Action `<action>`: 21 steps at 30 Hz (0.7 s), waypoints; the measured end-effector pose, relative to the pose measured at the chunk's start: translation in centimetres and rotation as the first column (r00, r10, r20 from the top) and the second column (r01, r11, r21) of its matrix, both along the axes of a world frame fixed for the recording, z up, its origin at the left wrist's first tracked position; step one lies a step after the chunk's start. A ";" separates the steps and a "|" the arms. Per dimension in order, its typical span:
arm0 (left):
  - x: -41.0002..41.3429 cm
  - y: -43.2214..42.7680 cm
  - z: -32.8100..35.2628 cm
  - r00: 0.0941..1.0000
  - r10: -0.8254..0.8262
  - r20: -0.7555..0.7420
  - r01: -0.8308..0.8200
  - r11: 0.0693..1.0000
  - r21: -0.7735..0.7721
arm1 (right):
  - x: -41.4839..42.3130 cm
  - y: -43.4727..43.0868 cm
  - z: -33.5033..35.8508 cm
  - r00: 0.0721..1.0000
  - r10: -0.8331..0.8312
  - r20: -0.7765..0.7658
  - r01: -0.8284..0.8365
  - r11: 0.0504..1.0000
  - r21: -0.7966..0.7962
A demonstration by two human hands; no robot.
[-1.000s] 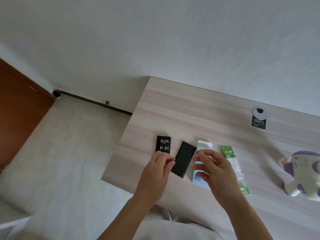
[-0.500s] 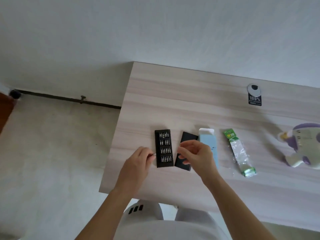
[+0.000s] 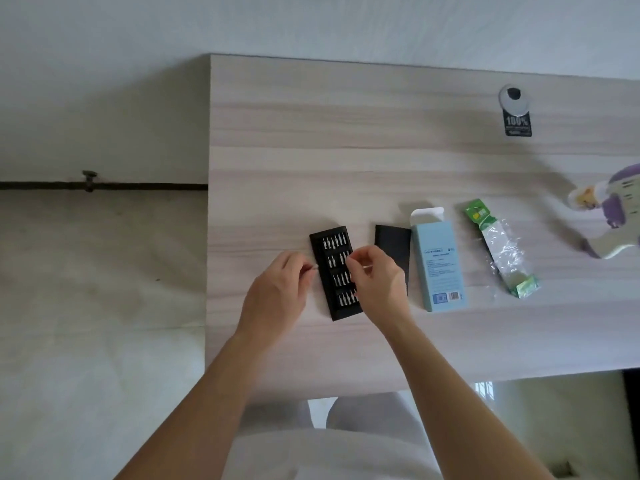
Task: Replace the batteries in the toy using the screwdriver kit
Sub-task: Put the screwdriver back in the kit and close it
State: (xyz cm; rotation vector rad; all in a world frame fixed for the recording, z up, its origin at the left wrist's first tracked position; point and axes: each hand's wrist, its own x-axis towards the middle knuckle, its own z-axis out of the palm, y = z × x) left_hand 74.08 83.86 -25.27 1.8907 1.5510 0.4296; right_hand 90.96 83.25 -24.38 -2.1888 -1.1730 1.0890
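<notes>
- Pale wooden table (image 3: 346,140) stands against a grey wall; the purple and white toy (image 3: 613,216) is cut off at the right edge.
- Black bit tray (image 3: 334,271) lies between the hands, partly hidden by the right hand (image 3: 375,284), whose fingers pinch over its rows; what they hold is unclear.
- Left hand (image 3: 277,294), just beside the tray, pinches a small silver bit (image 3: 313,267).
- Black sleeve (image 3: 393,247), blue box (image 3: 440,268) and battery pack (image 3: 500,247) lie to the right.
</notes>
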 end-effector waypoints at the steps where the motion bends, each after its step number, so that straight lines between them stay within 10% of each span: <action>1: 0.0 0.1 -0.3 1.000 -0.005 0.004 0.005 1.000 -0.006 | -0.3 -0.1 -0.2 0.998 0.015 0.065 -0.016 1.000 0.014; 21: 0.1 0.6 -2.1 1.000 0.020 -0.001 -0.020 0.996 -0.087 | -2.8 1.0 -1.2 0.978 -0.155 0.142 0.170 0.980 -0.099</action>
